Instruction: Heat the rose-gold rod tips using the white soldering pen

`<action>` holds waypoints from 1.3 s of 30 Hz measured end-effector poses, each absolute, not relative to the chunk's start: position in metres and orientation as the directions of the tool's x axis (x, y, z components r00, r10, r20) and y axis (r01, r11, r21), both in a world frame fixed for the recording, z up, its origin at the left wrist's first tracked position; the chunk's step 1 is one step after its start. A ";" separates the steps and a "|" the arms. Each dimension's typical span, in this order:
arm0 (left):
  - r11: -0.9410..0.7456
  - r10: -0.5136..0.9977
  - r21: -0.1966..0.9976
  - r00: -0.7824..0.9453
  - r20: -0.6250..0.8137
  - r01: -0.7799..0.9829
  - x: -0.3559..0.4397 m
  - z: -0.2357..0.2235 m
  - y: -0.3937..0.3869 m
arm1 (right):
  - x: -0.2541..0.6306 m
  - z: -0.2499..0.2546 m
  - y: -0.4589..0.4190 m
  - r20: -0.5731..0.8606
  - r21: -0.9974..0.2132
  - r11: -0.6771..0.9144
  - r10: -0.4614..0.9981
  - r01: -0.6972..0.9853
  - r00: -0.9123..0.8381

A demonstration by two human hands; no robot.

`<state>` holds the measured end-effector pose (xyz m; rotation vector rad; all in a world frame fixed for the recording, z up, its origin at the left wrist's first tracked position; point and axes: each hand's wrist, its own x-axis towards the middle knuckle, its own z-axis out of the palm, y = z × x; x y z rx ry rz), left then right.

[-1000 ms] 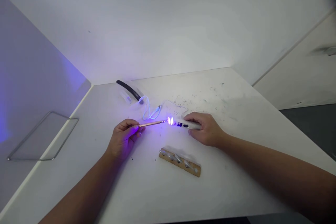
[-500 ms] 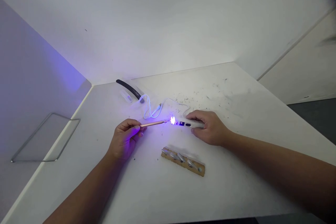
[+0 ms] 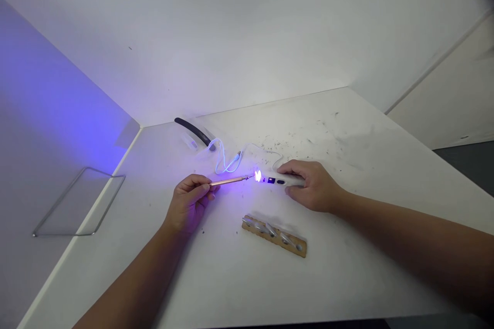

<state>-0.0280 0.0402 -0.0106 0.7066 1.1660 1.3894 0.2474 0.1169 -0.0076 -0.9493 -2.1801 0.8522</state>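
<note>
Lamp [image 3: 276,180] glow [image 3: 77,108] spread wider on left wall [image 3: 42,190]; specks [image 3: 276,145], perhaps dust, on table [image 3: 231,288].

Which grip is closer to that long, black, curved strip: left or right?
Left. The left grip is in front of the long, black, curved strip, not touching. The right grip is farther off, in front and well to the right, past the thin white cable.

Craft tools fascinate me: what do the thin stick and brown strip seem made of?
Thin stick: probably metal or coated plastic, from its glossy copper-pink barrel. Brown strip: perhaps cardboard or wood, from its matt tan face and uneven edge.
</note>
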 end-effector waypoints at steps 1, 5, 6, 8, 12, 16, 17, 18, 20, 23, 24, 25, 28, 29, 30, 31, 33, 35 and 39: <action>0.128 0.960 0.921 -0.188 -0.208 -0.367 -0.028 -0.010 0.040 | 0.247 -0.007 0.117 0.270 -0.746 0.538 0.783 0.392 -0.560; 0.136 0.954 0.919 -0.201 -0.223 -0.371 -0.027 -0.009 0.040 | 0.247 -0.006 0.117 0.280 -0.745 0.543 0.782 0.389 -0.557; 0.136 0.952 0.919 -0.208 -0.225 -0.370 -0.026 -0.008 0.040 | 0.247 -0.006 0.117 0.281 -0.743 0.543 0.783 0.391 -0.555; 0.139 0.948 0.920 -0.219 -0.230 -0.365 -0.026 -0.008 0.040 | 0.246 -0.006 0.117 0.281 -0.741 0.543 0.785 0.395 -0.552; 0.135 0.947 0.924 -0.228 -0.226 -0.357 -0.027 -0.009 0.040 | 0.247 -0.007 0.117 0.292 -0.737 0.550 0.783 0.393 -0.548; 0.137 0.946 0.924 -0.228 -0.229 -0.357 -0.027 -0.010 0.040 | 0.248 -0.008 0.117 0.293 -0.734 0.555 0.778 0.391 -0.556; 0.134 0.947 0.924 -0.229 -0.226 -0.358 -0.026 -0.010 0.040 | 0.248 -0.008 0.117 0.291 -0.735 0.554 0.779 0.392 -0.556; 0.132 0.947 0.924 -0.229 -0.224 -0.360 -0.026 -0.009 0.040 | 0.248 -0.008 0.117 0.288 -0.735 0.552 0.780 0.395 -0.555; 0.130 0.947 0.924 -0.230 -0.223 -0.360 -0.025 -0.009 0.040 | 0.248 -0.008 0.117 0.282 -0.734 0.548 0.784 0.402 -0.553; 0.137 0.945 0.925 -0.233 -0.230 -0.355 -0.025 -0.008 0.039 | 0.248 -0.008 0.117 0.283 -0.735 0.548 0.783 0.400 -0.553; 0.138 0.945 0.925 -0.234 -0.230 -0.354 -0.025 -0.008 0.039 | 0.248 -0.008 0.117 0.284 -0.737 0.547 0.783 0.397 -0.553; 0.134 0.945 0.926 -0.235 -0.227 -0.354 -0.025 -0.009 0.039 | 0.248 -0.008 0.117 0.283 -0.739 0.546 0.783 0.394 -0.554; 0.119 0.949 0.928 -0.233 -0.210 -0.352 -0.025 -0.010 0.039 | 0.248 -0.009 0.117 0.279 -0.739 0.546 0.781 0.395 -0.558; 0.113 0.951 0.930 -0.231 -0.203 -0.351 -0.025 -0.010 0.039 | 0.248 -0.009 0.117 0.278 -0.737 0.547 0.781 0.397 -0.559; 0.110 0.953 0.931 -0.230 -0.199 -0.349 -0.025 -0.010 0.039 | 0.248 -0.009 0.117 0.279 -0.735 0.549 0.780 0.399 -0.560; 0.108 0.953 0.932 -0.230 -0.196 -0.347 -0.025 -0.011 0.039 | 0.248 -0.009 0.116 0.282 -0.733 0.550 0.780 0.399 -0.559; 0.105 0.953 0.932 -0.233 -0.194 -0.347 -0.025 -0.011 0.040 | 0.248 -0.009 0.116 0.282 -0.733 0.551 0.780 0.399 -0.559; 0.106 0.951 0.931 -0.238 -0.198 -0.350 -0.025 -0.011 0.040 | 0.249 -0.008 0.116 0.283 -0.731 0.553 0.779 0.400 -0.559; 0.110 0.948 0.929 -0.243 -0.205 -0.355 -0.025 -0.012 0.039 | 0.248 -0.008 0.116 0.286 -0.725 0.557 0.779 0.405 -0.558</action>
